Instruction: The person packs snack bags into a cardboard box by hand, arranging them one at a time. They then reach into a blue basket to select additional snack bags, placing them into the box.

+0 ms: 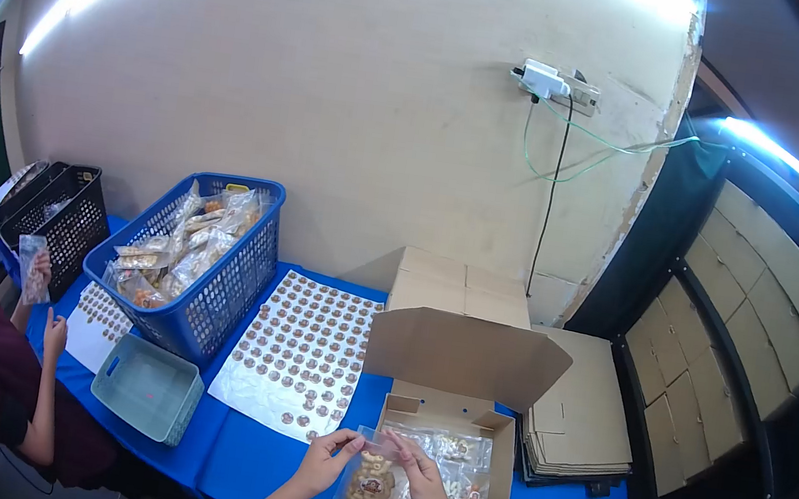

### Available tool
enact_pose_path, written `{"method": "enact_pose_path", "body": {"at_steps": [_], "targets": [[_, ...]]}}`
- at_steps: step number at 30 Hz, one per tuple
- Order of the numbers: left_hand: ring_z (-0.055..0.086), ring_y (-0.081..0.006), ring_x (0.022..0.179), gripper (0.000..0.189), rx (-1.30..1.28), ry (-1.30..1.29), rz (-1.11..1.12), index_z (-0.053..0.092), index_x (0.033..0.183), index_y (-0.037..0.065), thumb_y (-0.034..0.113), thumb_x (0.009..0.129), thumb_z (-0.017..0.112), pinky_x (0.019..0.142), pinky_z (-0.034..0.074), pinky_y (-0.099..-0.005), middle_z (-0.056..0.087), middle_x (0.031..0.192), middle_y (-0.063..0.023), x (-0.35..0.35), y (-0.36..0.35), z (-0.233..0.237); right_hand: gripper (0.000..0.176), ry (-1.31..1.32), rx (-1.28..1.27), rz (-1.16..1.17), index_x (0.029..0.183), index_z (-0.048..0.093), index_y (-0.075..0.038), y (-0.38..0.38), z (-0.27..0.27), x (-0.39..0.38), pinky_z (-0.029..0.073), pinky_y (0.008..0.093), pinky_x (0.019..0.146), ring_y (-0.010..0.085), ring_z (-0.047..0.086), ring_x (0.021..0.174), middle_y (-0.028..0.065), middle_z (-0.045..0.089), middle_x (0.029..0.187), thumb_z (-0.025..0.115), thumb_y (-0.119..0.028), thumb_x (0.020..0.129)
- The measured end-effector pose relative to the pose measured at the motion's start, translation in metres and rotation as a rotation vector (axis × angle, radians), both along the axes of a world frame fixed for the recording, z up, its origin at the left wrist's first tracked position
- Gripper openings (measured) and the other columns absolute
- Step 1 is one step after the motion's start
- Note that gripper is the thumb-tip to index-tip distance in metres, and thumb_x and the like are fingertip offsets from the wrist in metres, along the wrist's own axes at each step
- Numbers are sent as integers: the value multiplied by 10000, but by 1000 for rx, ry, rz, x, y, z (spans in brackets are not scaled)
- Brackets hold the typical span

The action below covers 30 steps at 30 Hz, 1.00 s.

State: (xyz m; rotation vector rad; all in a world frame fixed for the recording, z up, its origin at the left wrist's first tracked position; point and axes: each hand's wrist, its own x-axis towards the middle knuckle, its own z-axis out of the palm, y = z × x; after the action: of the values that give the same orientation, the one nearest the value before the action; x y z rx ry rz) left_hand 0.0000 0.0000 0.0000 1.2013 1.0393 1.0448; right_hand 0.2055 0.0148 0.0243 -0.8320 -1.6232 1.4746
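Note:
A clear plastic bag of ring-shaped snacks (370, 489) with a round brown label hangs at the left side of an open cardboard box (502, 465). My left hand (329, 460) pinches the bag's upper left edge. On the other side, my right hand (422, 477) has its fingers closed at the top right of the same bag. Inside the box lie several more clear snack bags (459, 449), partly covered by my right hand and the held bag. The box's lid (461, 354) stands raised behind it.
Left of the box lies a sheet of round stickers (296, 347). Beyond are a blue basket of packed bags (208, 325), a grey-green bin (144, 388) and a black basket (71, 216). A co-worker (9, 380) holds a bag. Flattened cartons (581, 405) are stacked right.

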Motion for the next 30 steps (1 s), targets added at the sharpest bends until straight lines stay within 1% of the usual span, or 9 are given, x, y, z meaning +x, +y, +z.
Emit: {"method": "enact_pose_path", "body": {"at_steps": [5, 11, 15, 16, 17, 20, 24, 26, 30], "targets": [[483, -234, 1194, 472, 234, 4, 218, 426, 1349, 31, 239, 945, 551, 1015, 377, -351, 474, 1329, -161, 13, -8, 33, 498, 83, -1, -325, 1394, 400, -56, -5, 3, 2, 268, 365, 1084, 235, 416, 1273, 135, 443, 1397, 322, -368, 1015], [247, -283, 1374, 778, 415, 120, 105, 302, 1428, 19, 396, 850, 660, 1118, 210, -415, 305, 1435, -214, 35, -30, 29, 713, 33, 322, -94, 1459, 257, -55, -12, 19, -26, 299, 394, 1024, 284, 417, 1171, 154, 402, 1420, 329, -555, 956], [442, -199, 1235, 697, 125, 92, 28, 373, 1391, 5, 265, 838, 710, 1021, 366, -343, 449, 1355, -143, 27, -36, 21, 891, -193, 92, -287, 1493, 172, -142, -10, 21, -33, 364, 379, 952, 235, 425, 1084, 101, 448, 1212, 689, -410, 819], [534, -163, 1111, 509, 40, 61, 9, 527, 1275, 3, 261, 864, 682, 963, 410, -316, 587, 1199, -104, 26, -43, 34, 818, -187, 237, -433, 1407, 409, -126, -6, 7, -37, 365, 368, 967, 230, 413, 1123, 67, 419, 1122, 798, -280, 704], [534, -163, 1111, 509, 41, 58, 14, 527, 1275, 3, 261, 864, 682, 963, 410, -316, 587, 1199, -104, 23, -43, 31, 818, -190, 239, -428, 1407, 409, -126, -4, 1, -35, 365, 368, 967, 230, 413, 1123, 67, 419, 1122, 798, -280, 704], [556, -151, 1076, 328, -18, 179, 44, 646, 1140, 41, 286, 966, 513, 984, 388, -323, 643, 1134, -82, 15, -38, 22, 257, -124, 216, -237, 919, 736, -45, -3, -3, -24, 347, 376, 1007, 221, 419, 1155, 71, 468, 1198, 725, -271, 795], [529, -186, 1148, 387, 85, 312, -29, 658, 1129, 52, 299, 1004, 388, 1038, 331, -368, 624, 1180, -108, 7, -39, 19, 294, 110, -213, -28, 1035, 694, -32, -12, 15, -17, 352, 382, 1012, 210, 460, 1191, 69, 500, 1278, 523, -258, 957], [506, -238, 1201, 417, 182, 330, -65, 534, 1295, 77, 307, 1007, 340, 1140, 56, -478, 567, 1267, -137, 4, -39, 5, 306, 101, -139, -9, 1128, 628, -31, -13, 16, -10, 381, 358, 992, 199, 498, 1161, 77, 538, 1240, 486, -254, 975], [397, -236, 1298, 477, 143, -181, 57, 310, 1433, 32, 236, 1003, 343, 1139, 148, -410, 373, 1448, -153, 5, -40, 1, 355, 64, 2, -164, 1179, 598, -28, -8, 15, 0, 424, 334, 954, 182, 542, 1104, 94, 593, 1164, 411, -272, 1003]]}}
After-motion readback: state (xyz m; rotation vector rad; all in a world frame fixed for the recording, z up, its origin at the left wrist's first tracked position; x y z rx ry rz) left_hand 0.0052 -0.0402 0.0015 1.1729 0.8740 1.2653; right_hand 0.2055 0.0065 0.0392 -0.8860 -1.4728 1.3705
